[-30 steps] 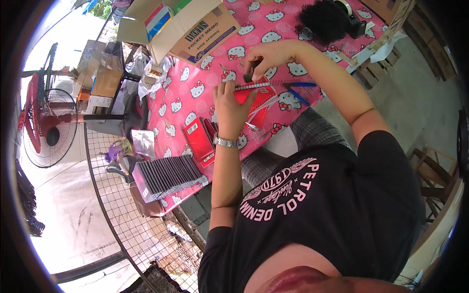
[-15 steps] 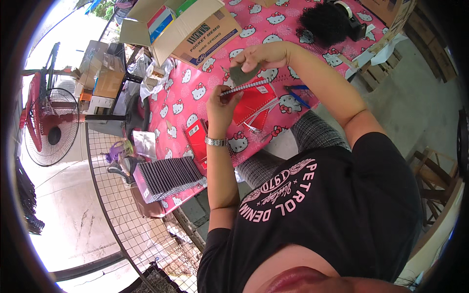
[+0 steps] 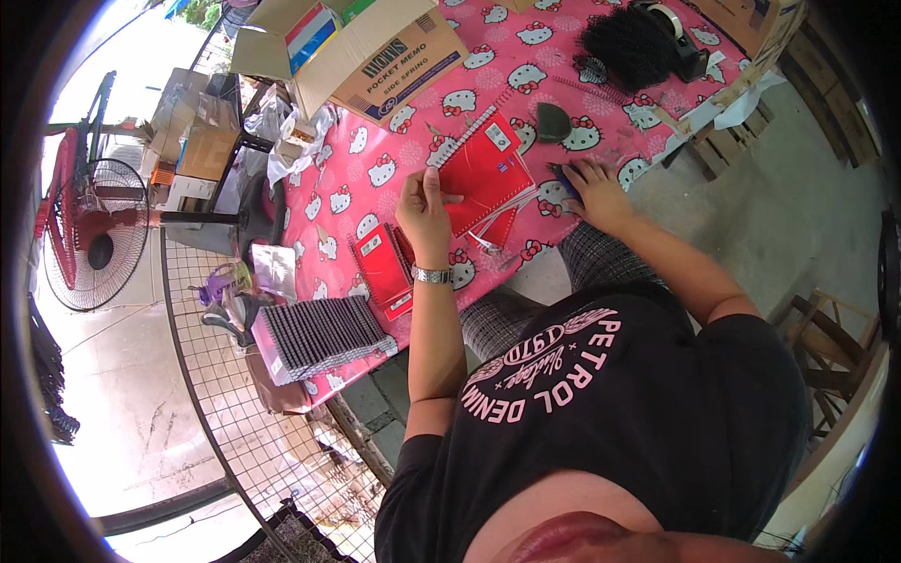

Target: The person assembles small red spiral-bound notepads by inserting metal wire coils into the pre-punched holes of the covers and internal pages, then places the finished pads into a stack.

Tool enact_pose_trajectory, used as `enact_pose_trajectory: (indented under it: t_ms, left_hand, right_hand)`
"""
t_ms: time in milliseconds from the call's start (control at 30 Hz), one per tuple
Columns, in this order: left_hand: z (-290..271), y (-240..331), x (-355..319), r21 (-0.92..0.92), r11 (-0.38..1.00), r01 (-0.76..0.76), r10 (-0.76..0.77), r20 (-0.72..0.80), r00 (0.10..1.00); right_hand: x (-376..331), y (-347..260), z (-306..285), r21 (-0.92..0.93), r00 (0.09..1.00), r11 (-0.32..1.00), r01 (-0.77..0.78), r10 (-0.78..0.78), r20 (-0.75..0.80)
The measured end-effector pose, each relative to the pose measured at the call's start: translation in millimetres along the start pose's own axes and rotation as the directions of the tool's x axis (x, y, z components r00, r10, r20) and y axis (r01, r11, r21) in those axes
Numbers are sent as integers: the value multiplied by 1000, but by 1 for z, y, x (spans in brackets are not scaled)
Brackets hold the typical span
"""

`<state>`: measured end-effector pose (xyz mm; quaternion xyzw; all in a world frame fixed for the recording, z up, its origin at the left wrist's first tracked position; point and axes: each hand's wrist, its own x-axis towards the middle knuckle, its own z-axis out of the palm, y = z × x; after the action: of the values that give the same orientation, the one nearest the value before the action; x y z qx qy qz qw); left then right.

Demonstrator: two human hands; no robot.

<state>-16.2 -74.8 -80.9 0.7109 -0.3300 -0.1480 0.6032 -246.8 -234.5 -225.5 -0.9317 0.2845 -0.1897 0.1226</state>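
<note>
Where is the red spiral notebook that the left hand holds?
In the head view, the red spiral notebook lies centre-top on the pink tablecloth, between the left hand and right hand.

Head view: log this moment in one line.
left hand: grips red spiral notebook | right hand: on pink tablecloth, touching small dark object | notebook stack beside

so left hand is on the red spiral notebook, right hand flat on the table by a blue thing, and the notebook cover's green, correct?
One slip: the cover is red, not green. The head view shows the left hand gripping the red spiral notebook, and the right hand flat on the pink table by the blue thing.
</note>
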Motion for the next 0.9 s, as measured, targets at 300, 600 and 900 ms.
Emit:
enact_pose_trajectory:
  t_ms: [300,600,900]
  left_hand:
    - [10,-2,-7,-109,985,-134,128,-58,990]
    - [6,-16,-16,73,984,-164,172,-126,977]
    - [-26,35,-15,518,707,-482,592,-59,804]
  right_hand:
    - [38,-97,-113,468,915,810,354,-196,-353]
    - [47,-138,-112,406,937,847,344,-281,-207]
    - [53,-109,-105,938,984,347,-15,-164,76]
